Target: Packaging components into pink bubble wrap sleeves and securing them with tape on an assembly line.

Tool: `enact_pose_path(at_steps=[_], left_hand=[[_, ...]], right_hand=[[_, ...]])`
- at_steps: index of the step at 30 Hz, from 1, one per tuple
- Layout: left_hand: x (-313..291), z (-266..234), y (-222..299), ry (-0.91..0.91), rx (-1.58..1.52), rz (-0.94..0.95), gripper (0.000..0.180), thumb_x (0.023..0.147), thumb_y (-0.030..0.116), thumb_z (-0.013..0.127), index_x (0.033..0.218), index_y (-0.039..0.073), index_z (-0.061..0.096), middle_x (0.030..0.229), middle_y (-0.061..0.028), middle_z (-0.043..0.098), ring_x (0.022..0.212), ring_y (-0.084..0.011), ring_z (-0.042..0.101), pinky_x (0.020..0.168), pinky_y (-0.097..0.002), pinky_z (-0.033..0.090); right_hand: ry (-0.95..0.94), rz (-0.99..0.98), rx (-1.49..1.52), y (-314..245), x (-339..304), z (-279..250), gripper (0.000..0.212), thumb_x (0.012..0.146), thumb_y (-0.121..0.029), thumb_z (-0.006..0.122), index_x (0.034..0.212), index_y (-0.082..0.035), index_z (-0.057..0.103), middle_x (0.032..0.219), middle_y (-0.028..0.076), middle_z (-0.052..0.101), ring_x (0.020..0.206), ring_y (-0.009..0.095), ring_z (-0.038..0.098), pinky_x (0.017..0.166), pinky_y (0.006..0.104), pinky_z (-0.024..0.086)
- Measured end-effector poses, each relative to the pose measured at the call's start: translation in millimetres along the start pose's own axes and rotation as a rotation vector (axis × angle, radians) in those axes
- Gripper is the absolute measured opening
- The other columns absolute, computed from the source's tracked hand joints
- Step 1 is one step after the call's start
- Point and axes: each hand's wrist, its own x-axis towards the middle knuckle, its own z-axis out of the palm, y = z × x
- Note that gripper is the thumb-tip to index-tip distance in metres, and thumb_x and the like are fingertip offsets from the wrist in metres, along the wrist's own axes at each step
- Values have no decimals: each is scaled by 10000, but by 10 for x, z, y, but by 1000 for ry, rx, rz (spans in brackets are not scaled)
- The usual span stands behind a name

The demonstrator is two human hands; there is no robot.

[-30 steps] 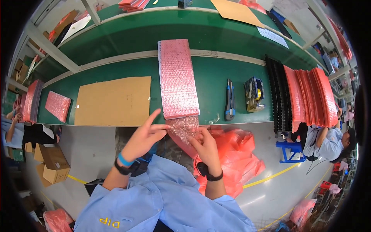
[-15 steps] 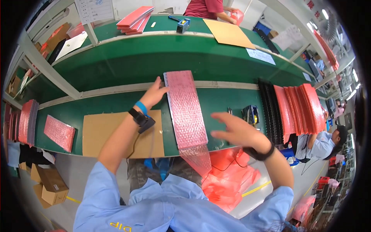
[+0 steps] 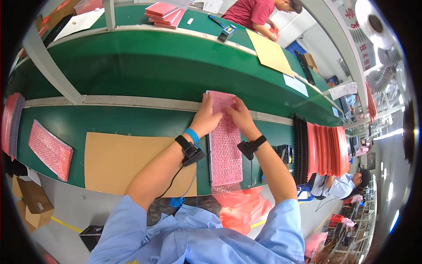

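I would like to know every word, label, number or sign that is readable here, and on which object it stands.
Red wall characters, upper right: large, not transcribed here.
White sheet on the upper green shelf: print too small to read.
Another white paper, right: too small to read.
Carton label, lower left: too small to read.
Yellow shirt lettering: cut off by the lower edge.
Pink bubble-wrapped pack: no readable text.

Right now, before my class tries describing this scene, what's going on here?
Someone in a light blue shirt is handling a long flat piece in pink bubble wrap on a green bench. Their left hand and right hand are both on its far end, one at each side. Loose wrap extends past the bench's near edge. A cardboard sheet lies to the left.
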Motion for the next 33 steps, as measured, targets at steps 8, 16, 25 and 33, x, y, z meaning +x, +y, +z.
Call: enact_pose_path(at_steps=[8,16,25,33], left_hand=[[129,-345,-104,133,554,66,668,929,142,647,1541,-43,455,1579,-262,476,1523,-460,337,1291,-510,230],[216,-488,-133,72,537,109,470,939,152,661,1390,19,644,1454,-136,638,1465,-453,426,1267,-590,244],[74,-407,-226,86,538,181,472,988,210,574,1426,35,601,1484,-151,606,1462,-435,439,1277,-559,234],[122,-432,-220,-54,542,218,499,1004,237,558,1458,32,558,1510,-156,578,1484,-404,426,1284,-529,227]], right_hand=[[196,-295,-750,-823,-151,262,402,944,-346,730,1123,1,633,1151,193,682,1080,374,669,885,463,547],[134,-159,-822,-818,174,485,353,969,-382,651,934,-32,617,946,194,724,937,419,697,771,537,546],[-55,-294,-938,-957,474,475,237,964,-258,587,971,-23,620,921,226,722,893,446,696,778,553,542],[-166,-331,-733,-901,539,432,231,976,-268,575,990,-42,620,918,215,712,906,455,680,789,542,528]])
